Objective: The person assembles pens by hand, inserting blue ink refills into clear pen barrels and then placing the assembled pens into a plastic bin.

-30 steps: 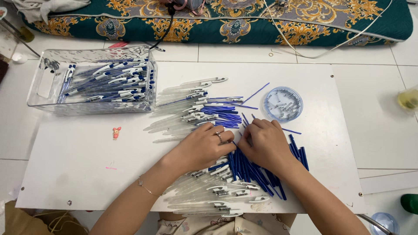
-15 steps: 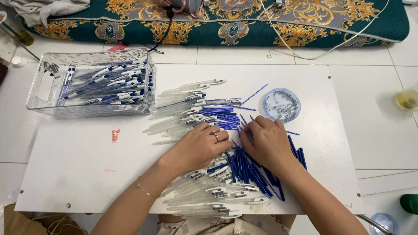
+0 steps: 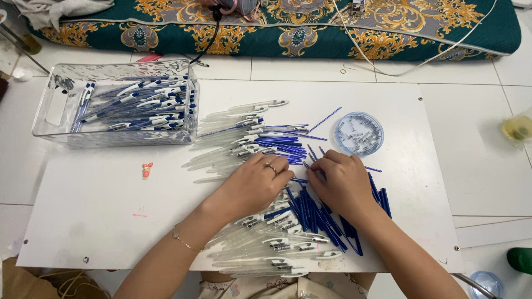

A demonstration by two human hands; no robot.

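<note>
Both hands lie palm down on the white board (image 3: 100, 221), side by side in the middle of the pen parts. The left hand (image 3: 256, 182) rests on the pile of clear pen barrels (image 3: 277, 243), with its fingers spread flat and pointing toward the far edge. I cannot tell if something is pinched under it. The right hand (image 3: 343, 185) covers the pile of dark blue refills (image 3: 316, 213), and its fingertips (image 3: 321, 165) are curled down together at the far end of this pile. It seems to press or pick one thin refill there, but the fingers hide the contact, so I cannot say it is clamped.

The refills lie mostly with their long axis running from near to far, a little slanted toward the right, so they pass under the right palm along the same line as its fingers. The right hand is clearly the nearer one to them. A second bundle of refills (image 3: 280, 145) lies crosswise just beyond the left fingertips, with more clear barrels beside it.

A small round blue dish (image 3: 358, 133) with tiny parts stands just beyond the right hand. A clear box (image 3: 44, 113) of finished pens stands at the far left, well apart.
</note>
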